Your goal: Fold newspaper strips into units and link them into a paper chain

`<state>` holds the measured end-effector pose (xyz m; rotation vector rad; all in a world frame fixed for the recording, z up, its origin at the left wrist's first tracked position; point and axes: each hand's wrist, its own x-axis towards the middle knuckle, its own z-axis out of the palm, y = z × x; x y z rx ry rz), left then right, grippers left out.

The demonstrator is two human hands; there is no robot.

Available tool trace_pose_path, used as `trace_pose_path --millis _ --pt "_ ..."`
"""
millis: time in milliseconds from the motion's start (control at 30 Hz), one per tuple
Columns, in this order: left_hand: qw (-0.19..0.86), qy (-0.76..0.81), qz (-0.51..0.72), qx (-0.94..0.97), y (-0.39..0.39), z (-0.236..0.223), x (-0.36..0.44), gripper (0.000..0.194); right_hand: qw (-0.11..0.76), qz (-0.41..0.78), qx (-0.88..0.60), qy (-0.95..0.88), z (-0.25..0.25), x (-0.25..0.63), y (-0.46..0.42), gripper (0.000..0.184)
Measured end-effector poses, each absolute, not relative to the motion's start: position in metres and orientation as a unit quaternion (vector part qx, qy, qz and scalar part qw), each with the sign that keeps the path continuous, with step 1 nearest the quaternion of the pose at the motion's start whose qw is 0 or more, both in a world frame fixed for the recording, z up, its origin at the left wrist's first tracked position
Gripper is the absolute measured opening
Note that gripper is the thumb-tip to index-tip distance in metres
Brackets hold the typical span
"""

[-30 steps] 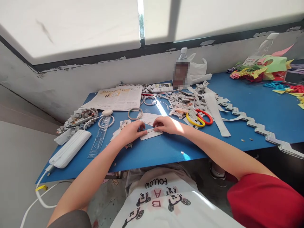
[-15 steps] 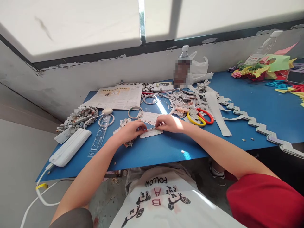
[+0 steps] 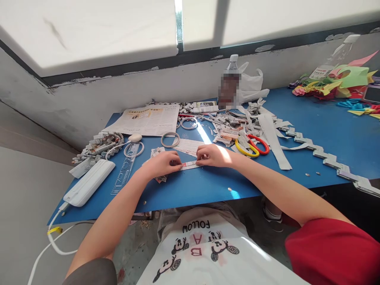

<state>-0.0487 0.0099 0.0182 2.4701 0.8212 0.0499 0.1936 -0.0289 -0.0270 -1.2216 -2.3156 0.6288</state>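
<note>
A narrow strip of printed newspaper [image 3: 190,164] lies between my two hands, low over the blue table [image 3: 190,192]. My left hand [image 3: 162,163] pinches the strip's left end, fingers curled. At the other end, my right hand [image 3: 212,155] has its thumb and fingertips closed on the paper. Cut newspaper pieces [image 3: 160,179] stick out from beneath the left hand. Just beyond both hands rest flat paper strips [image 3: 187,145] and a roll of tape [image 3: 170,139].
Scissors [image 3: 252,146] with yellow and red handles lie to the right. Left are a clear stencil ruler [image 3: 126,168], a white power bank-like case [image 3: 89,183] with a cable, and a folded-paper bundle [image 3: 99,147]. A zigzag paper chain [image 3: 329,160] runs rightward; a bottle [image 3: 229,85] stands behind.
The paper strip between my hands now looks narrower, with its near flap folded up and a red-printed part showing. Both hands stay at nearly the same spot.
</note>
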Motion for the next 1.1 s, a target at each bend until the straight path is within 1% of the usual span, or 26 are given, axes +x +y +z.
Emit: trace_pose_path --millis 67,167,367,533,867,967,1033,1100 --pt "0.257 0.313 0.024 0.914 0.011 0.015 -0.047 0.032 0.216 0.247 -0.471 -0.819 -0.026 0.192 -0.029 0.013" --pt "0.262 0.321 0.032 0.909 0.013 0.01 -0.046 0.028 0.208 0.258 -0.502 -0.799 -0.026 0.191 -0.029 0.018" --pt "0.272 0.318 0.039 0.907 0.014 0.009 -0.047 0.024 0.225 0.223 -0.457 -0.831 -0.027 0.189 -0.033 0.005" --pt "0.249 0.308 0.026 0.918 0.012 0.016 -0.05 0.022 0.193 0.186 -0.424 -0.865 -0.024 0.187 -0.038 0.01" --pt "0.281 0.304 -0.008 0.91 0.003 0.027 -0.051 0.027 0.165 0.21 -0.42 -0.868 -0.022 0.189 -0.04 0.018" --pt "0.278 0.308 -0.013 0.91 0.001 0.026 -0.049 0.024 0.155 0.216 -0.418 -0.869 -0.019 0.19 -0.041 0.02" --pt "0.263 0.303 -0.007 0.916 0.001 0.022 -0.046 0.021 0.161 0.22 -0.416 -0.867 -0.018 0.189 -0.042 0.014" --pt "0.238 0.303 0.003 0.923 0.001 0.016 -0.042 0.026 0.173 0.225 -0.42 -0.862 -0.019 0.187 -0.041 0.005"
